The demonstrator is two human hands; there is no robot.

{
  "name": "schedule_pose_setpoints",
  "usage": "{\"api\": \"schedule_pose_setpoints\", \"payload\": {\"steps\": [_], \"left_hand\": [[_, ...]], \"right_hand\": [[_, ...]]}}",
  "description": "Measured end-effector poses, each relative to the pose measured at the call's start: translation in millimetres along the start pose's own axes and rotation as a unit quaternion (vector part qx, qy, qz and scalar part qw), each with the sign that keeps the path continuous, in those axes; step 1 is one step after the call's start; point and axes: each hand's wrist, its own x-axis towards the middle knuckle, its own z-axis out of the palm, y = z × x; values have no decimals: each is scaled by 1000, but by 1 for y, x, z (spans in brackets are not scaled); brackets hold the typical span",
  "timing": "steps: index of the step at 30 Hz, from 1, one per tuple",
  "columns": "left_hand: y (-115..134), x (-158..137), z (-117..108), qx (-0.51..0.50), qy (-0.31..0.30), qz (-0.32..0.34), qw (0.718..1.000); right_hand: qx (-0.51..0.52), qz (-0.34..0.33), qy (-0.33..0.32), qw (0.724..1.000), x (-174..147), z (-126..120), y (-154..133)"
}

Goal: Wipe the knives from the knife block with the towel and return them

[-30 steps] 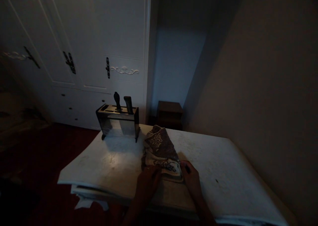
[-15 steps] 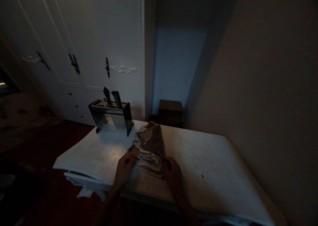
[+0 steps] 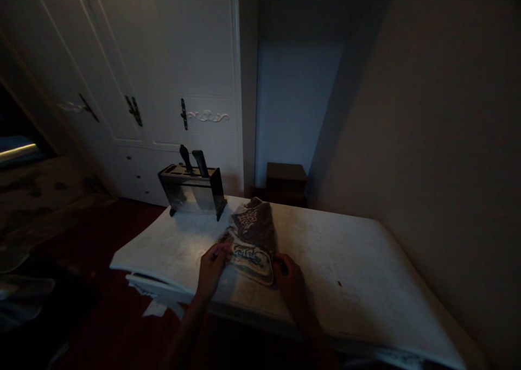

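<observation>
A white wardrobe [image 3: 171, 44] with dark handles and raised scrollwork stands well beyond the fingers [image 3: 222, 247], mostly to their left; a white-topped table [image 3: 325, 245], its surface smudged, spreads beneath them and out to either side; a dark brown cabinet [image 3: 286, 180] sits past the table's far edge, beyond the right fingers; a slotted knife block [image 3: 191, 193] stands upright on the table, ahead of the left fingers and well apart from them.

The patterned cloth [image 3: 259, 226] lies on the table between the two sets of fingers and runs away from them; it looks rumpled and layered, brown with a pale motif at the far part, cream with dark scrolls and a light rounded border at the near part; the left hand [image 3: 211, 266] pinches its left edge, the right hand [image 3: 290, 276] its right edge; two black handles [image 3: 194, 161] rise from the block, slightly tilted; a small dark speck [image 3: 339, 284] marks the tabletop right of the right fingers.
</observation>
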Motion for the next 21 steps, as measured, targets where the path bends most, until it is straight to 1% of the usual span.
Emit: {"api": "schedule_pose_setpoints", "payload": {"steps": [8,12,16,21], "left_hand": [[-4,-1,-2,-26,-44,-4,999],[2,-4,-2,-4,-58,-4,998],[7,-7,-4,31,-72,29,996],[9,-9,-5,33,-96,32,994]], "right_hand": [[-2,6,11,1000,-2,-3,-1],[11,12,9,1000,-6,-5,-1],[25,22,-2,999,-8,-6,0],[12,18,8,1000,-9,-7,3]]}}
